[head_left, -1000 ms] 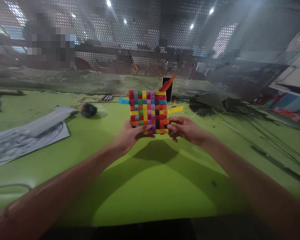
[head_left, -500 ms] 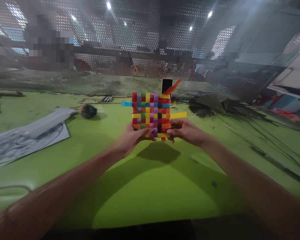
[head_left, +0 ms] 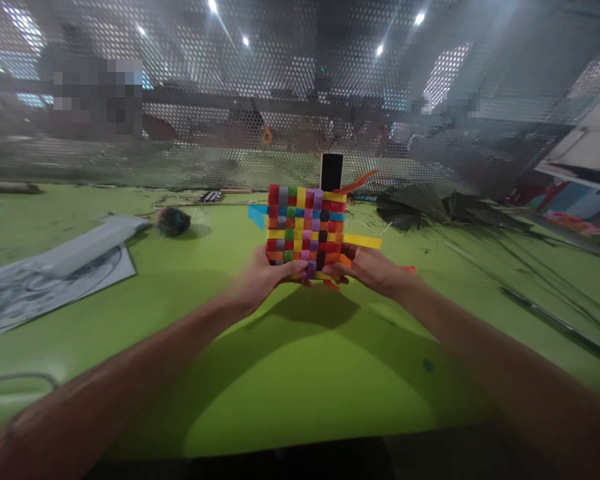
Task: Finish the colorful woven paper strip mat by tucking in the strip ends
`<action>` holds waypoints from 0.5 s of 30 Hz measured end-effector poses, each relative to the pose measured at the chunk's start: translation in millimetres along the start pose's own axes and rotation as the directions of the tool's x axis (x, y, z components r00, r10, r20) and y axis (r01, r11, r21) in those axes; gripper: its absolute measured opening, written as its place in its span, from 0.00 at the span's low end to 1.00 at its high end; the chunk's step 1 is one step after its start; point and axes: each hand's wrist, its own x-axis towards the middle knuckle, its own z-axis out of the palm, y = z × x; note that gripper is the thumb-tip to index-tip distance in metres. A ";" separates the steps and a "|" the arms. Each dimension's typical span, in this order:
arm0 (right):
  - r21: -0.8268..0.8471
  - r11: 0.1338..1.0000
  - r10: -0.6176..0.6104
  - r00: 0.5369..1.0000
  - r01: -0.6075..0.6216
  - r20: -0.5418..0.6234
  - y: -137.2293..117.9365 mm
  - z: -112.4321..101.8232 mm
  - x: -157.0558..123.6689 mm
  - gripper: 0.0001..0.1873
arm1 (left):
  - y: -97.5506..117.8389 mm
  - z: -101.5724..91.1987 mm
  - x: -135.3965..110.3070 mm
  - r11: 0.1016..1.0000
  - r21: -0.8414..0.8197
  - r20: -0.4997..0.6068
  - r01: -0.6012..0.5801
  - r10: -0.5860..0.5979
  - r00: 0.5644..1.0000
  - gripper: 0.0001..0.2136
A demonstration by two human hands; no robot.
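A square mat woven from coloured strips (head_left: 305,227) is held up above the green table, its checkered face towards me. My left hand (head_left: 267,277) grips its lower left corner, thumb across the front and fingers behind. At the lower right edge my right hand (head_left: 363,267) pinches it the same way. Loose strip ends stick out: a blue end (head_left: 257,215) at the left, a yellow end (head_left: 364,241) and an orange end (head_left: 363,181) at the right. Most fingers are hidden behind the weave.
Behind the mat a dark-screened phone (head_left: 331,172) stands upright before a perforated metal screen (head_left: 290,87). Leftward lie a printed sheet (head_left: 105,270), a pale roll (head_left: 95,243) and a dark multicoloured ball (head_left: 173,221). Long leaves (head_left: 420,210) and stems spread at the right. A blue scrap (head_left: 428,365) lies nearer.
The mat has tilted slightly and shifted a little to the right. My right thumb has slid inward along the lower edge. The blue end now bends downward, and the orange end hangs lower.
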 end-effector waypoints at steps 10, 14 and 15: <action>0.310 0.950 -0.057 0.992 0.019 0.114 22.4 -2.2 11.9 0.16 | -9.4 -9.0 9.0 0.999 0.050 -0.204 -0.004 0.015 0.979 0.16; 0.234 0.972 -0.014 0.999 0.002 0.046 19.0 2.6 10.9 0.14 | -9.1 -8.3 9.0 0.999 0.035 -0.110 -0.021 0.024 0.994 0.14; 0.239 0.971 0.004 0.999 -0.013 0.035 18.0 4.3 10.7 0.13 | -8.0 -8.0 8.7 0.999 0.032 -0.080 -0.020 0.022 0.997 0.14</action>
